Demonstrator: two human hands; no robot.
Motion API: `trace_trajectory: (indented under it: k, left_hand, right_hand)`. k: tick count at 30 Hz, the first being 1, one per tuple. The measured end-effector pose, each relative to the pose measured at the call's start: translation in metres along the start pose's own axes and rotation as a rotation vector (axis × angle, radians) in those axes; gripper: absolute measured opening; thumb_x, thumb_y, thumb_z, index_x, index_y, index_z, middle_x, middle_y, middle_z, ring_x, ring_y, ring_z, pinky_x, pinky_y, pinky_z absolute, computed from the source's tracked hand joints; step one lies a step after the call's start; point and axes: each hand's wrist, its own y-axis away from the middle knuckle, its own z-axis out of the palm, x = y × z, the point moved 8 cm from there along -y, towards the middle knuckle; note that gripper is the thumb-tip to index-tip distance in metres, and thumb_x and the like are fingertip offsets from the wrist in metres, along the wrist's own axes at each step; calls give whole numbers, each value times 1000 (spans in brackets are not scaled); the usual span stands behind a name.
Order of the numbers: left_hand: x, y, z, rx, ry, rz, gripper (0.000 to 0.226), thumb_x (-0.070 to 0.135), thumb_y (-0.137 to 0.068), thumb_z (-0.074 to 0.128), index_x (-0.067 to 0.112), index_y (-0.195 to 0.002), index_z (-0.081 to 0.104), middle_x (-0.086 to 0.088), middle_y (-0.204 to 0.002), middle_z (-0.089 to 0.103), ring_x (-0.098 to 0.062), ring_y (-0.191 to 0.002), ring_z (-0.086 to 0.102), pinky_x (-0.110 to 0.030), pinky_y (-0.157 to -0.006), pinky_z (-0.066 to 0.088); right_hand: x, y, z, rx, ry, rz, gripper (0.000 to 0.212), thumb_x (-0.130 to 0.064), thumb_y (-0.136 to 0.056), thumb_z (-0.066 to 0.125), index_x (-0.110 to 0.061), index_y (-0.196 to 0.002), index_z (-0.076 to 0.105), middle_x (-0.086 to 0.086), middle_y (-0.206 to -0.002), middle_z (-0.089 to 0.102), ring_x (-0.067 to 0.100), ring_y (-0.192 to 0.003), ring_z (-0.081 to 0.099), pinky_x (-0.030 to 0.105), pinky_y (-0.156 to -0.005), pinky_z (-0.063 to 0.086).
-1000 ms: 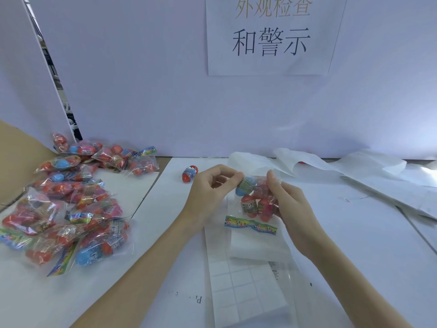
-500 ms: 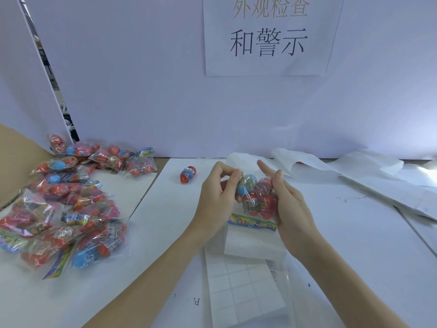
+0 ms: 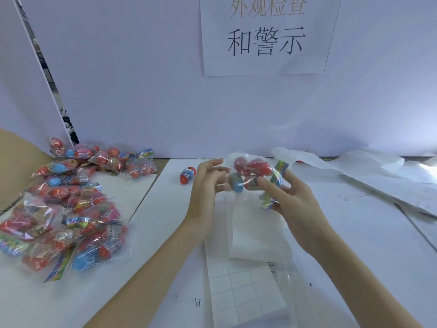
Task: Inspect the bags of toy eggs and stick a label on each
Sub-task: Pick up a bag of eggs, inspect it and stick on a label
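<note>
A clear bag of toy eggs (image 3: 250, 170), red ones and a blue one, hangs above the table between both hands. Its colourful header strip (image 3: 276, 178) stands on end at the right. My right hand (image 3: 295, 204) grips the bag from the right, fingers curled round the strip and the eggs. My left hand (image 3: 208, 181) holds the bag's left edge with curled fingertips, blurred by motion. Below the hands lies a white sheet of square labels (image 3: 246, 290). A pile of several more bags of eggs (image 3: 71, 204) covers the table's left side.
One loose red egg (image 3: 188, 175) lies just left of my left hand. White backing paper (image 3: 257, 235) and clear printed plastic (image 3: 286, 280) overlap the label sheet. Crumpled white sheets (image 3: 378, 181) spread at the back right. A wall with a paper sign (image 3: 264, 36) closes the far side.
The bag has been lifted and turned: its header strip went from lying across the bottom to standing on end at the right. Both hands rose with it.
</note>
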Motion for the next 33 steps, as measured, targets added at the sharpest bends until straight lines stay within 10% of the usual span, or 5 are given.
trace_trajectory:
  k: [13, 23, 28, 33]
  left_hand:
    - [-3, 14, 15, -183, -237, 40, 43, 54, -94, 63, 14, -95, 79, 4, -84, 74, -7, -79, 67, -15, -74, 52]
    - [-1, 14, 11, -210, -251, 134, 24, 28, -101, 69, 13, -84, 77, -1, -70, 64, -13, -68, 58, -21, -69, 49]
    - [-4, 10, 8, -144, -144, 42, 25, 44, -86, 75, 21, -87, 83, 3, -79, 71, -10, -73, 63, -23, -74, 53]
    - [5, 8, 6, -79, -177, 118, 22, 48, -86, 71, 33, -77, 82, 9, -70, 65, -5, -62, 54, -13, -62, 45]
  right_hand:
    - [-2, -3, -22, 151, 103, -72, 41, -33, -102, 66, 5, -88, 76, 25, -89, 75, 27, -80, 77, 31, -76, 64]
    - [-3, 1, -20, 193, 161, -22, 23, -35, -94, 76, -12, -97, 76, 3, -90, 80, 8, -76, 72, 12, -56, 50]
    - [-6, 2, -26, 131, -59, 52, 23, -18, -93, 77, -4, -80, 65, 12, -87, 75, 20, -74, 69, 34, -77, 55]
    - [-16, -1, -32, 177, 78, -32, 27, -20, -89, 81, -13, -71, 62, 6, -77, 61, 17, -69, 57, 29, -76, 46]
